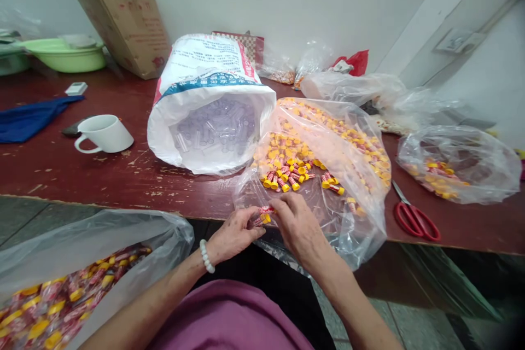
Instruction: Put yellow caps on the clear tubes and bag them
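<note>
My left hand point(235, 232), a pale bead bracelet at its wrist, is closed on a small tube with a yellow cap point(262, 220) and red-and-white patterning. Close against it, my right hand point(297, 224) pinches the end of a second red-patterned piece point(267, 210); the fingers partly hide it. Just beyond both hands lies an open clear plastic bag point(361, 229), with many yellow-capped red pieces point(287, 172) inside. To its left, a white woven sack point(205, 60) lies on its side, its mouth facing me and full of clear empty tubes point(217, 126).
Red-handled scissors point(416, 219) lie right of the bag, near another clear bag point(484, 158). A white mug point(104, 134), blue cloth point(33, 120), green basin point(65, 57) and cardboard box point(131, 22) stand left. Below the table edge, a large bag point(164, 229) holds finished-looking capped tubes point(74, 295).
</note>
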Tool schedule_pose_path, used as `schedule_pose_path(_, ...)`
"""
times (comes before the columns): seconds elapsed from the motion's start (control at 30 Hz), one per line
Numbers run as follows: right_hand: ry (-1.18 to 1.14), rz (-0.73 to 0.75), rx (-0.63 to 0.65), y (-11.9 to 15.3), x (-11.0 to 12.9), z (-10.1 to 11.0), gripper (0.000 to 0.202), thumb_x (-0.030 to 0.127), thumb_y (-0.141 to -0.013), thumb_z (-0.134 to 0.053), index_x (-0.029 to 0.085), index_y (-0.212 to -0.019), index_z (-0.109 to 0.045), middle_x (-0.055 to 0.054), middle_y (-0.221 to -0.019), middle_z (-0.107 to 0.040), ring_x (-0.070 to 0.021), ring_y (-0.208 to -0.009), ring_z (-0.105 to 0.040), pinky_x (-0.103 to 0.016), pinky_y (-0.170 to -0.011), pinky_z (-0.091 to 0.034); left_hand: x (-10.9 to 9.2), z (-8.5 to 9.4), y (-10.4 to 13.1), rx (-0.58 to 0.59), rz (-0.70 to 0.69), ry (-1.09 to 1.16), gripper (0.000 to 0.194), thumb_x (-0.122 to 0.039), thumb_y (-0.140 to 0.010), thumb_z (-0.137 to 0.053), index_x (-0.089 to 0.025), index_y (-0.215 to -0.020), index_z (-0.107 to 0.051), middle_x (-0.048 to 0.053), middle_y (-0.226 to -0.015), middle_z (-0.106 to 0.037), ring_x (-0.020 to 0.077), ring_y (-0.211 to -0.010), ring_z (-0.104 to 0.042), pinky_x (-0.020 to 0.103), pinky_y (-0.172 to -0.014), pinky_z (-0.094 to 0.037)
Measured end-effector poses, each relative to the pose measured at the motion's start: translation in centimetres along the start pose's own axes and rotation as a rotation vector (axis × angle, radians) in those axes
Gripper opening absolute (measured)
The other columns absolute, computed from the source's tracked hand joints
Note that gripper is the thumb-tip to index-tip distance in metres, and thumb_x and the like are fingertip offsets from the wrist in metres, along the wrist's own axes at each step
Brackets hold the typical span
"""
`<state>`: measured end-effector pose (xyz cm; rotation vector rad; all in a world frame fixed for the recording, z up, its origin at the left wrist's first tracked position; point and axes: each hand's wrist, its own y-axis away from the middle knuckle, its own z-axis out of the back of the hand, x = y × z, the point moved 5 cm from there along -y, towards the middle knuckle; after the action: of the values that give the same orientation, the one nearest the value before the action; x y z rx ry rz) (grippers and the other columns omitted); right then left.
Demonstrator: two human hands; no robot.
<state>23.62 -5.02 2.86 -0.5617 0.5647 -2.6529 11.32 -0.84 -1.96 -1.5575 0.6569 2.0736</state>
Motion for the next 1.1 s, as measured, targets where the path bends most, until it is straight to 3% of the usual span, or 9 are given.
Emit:
schedule_pose_path(0.17,-0.100,0.040,0.041,0.4,1.0,-0.4,0.041,0.014,-0.089,-0.041,0.019,-0.130,-0.040,-0.012,-0.117,-0.055,-0.0213,-0.106,-0.051,-0.038,-0.088,-0.044,0.0,-0.4,0.2,0.025,-0.020,0.006,0.008,-0.022,-0.076,-0.059,-0.015,-0.078,-0.056,-0.002,-0.070,-0.050,0.0114,-0.065,-0.042,0.022,-0.060,-0.033)
schedule_pose_path(0.33,-0.142,-0.075,-0.019,1.2,1.1,-1.8,0.083,0.049,-0.065,-0.071,0.016,-0.131,-0.035,-0.015,-0.123,-0.053,-0.0291,-0.110,-0.050,-0.044,-0.088,-0.040,0.4,-1.3,0.8,0.068,0.140,0.387,0.022,-0.029,-0.073,-0.064,-0.014,-0.088,-0.056,-0.002,-0.071,-0.051,0.0106,-0.062,-0.045,0.022,-0.057,-0.035)
schedule_pose_path(0.57,-0.100,-0.136,-0.033,1.0,3.2,-4.7,0.041,0.025,-0.059,-0.065,0.016,-0.098,-0.055,-0.007,-0.090,-0.063,-0.0240,-0.085,-0.054,-0.039,-0.075,-0.038,0.1,-1.9,1.2,0.038,0.173,0.631,0.012,-0.013,-0.066,-0.066,-0.013,-0.077,-0.063,-0.001,-0.070,-0.056,0.0104,-0.070,-0.047,0.021,-0.066,-0.039)
schedule_pose_path(0.67,-0.196,-0.094,0.041,0.4,3.4,-4.4,0.049,0.032,-0.057,-0.071,0.020,-0.102,-0.056,-0.010,-0.110,-0.059,-0.0260,-0.098,-0.053,-0.041,-0.083,-0.040,0.8,-1.8,1.5,0.088,0.236,0.757,0.016,-0.009,-0.060,-0.066,-0.011,-0.076,-0.064,0.000,-0.071,-0.057,0.0103,-0.068,-0.050,0.021,-0.063,-0.039)
schedule_pose_path(0.73,-0.251,-0.064,0.076,0.0,2.5,-3.9,0.068,0.043,-0.056,-0.076,0.022,-0.116,-0.052,-0.013,-0.135,-0.042,-0.0294,-0.116,-0.046,-0.043,-0.090,-0.040,1.3,-1.1,1.7,0.069,0.263,0.829,0.023,-0.011,-0.059,-0.069,-0.012,-0.081,-0.063,0.001,-0.072,-0.058,0.0104,-0.066,-0.052,0.022,-0.062,-0.041)
schedule_pose_path(0.8,-0.263,-0.100,0.034,-0.3,0.2,-3.5,0.080,0.051,-0.062,-0.073,0.022,-0.129,-0.043,-0.014,-0.143,-0.032,-0.0294,-0.126,-0.038,-0.044,-0.096,-0.040,1.7,0.7,1.6,-0.025,0.257,0.810,0.026,-0.018,-0.061,-0.071,-0.014,-0.085,-0.061,-0.001,-0.066,-0.057,0.0097,-0.057,-0.051,0.023,-0.057,-0.041)
schedule_pose_path(0.9,-0.118,-0.253,-0.178,-0.5,-5.2,-3.2,0.054,0.044,-0.082,-0.057,0.019,-0.128,-0.046,-0.015,-0.126,-0.050,-0.0259,-0.117,-0.047,-0.045,-0.095,-0.042,1.7,5.9,0.6,-0.277,0.137,0.560,0.025,-0.028,-0.066,-0.070,-0.015,-0.083,-0.057,-0.004,-0.054,-0.050,0.0089,-0.046,-0.046,0.023,-0.050,-0.038)
schedule_pose_path(1.0,0.100,-0.319,-0.224,-0.4,-9.2,-4.4,0.030,0.035,-0.088,-0.048,0.016,-0.106,-0.063,-0.014,-0.108,-0.060,-0.0248,-0.099,-0.056,-0.043,-0.085,-0.047,1.0,12.8,-1.4,-0.638,-0.007,-0.006,0.021,-0.031,-0.071,-0.063,-0.015,-0.083,-0.056,-0.001,-0.065,-0.056,0.0117,-0.056,-0.052,0.024,-0.056,-0.040)
schedule_pose_path(1.1,0.211,-0.298,-0.193,-0.5,-10.1,-5.6,0.026,0.033,-0.088,-0.049,0.017,-0.097,-0.067,-0.012,-0.103,-0.063,-0.0233,-0.089,-0.057,-0.039,-0.077,-0.048,0.6,17.9,-4.9,-0.831,0.073,-0.607,0.018,-0.027,-0.077,-0.054,-0.015,-0.090,-0.059,0.007,-0.082,-0.064,0.0191,-0.077,-0.059,0.028,-0.068,-0.043)
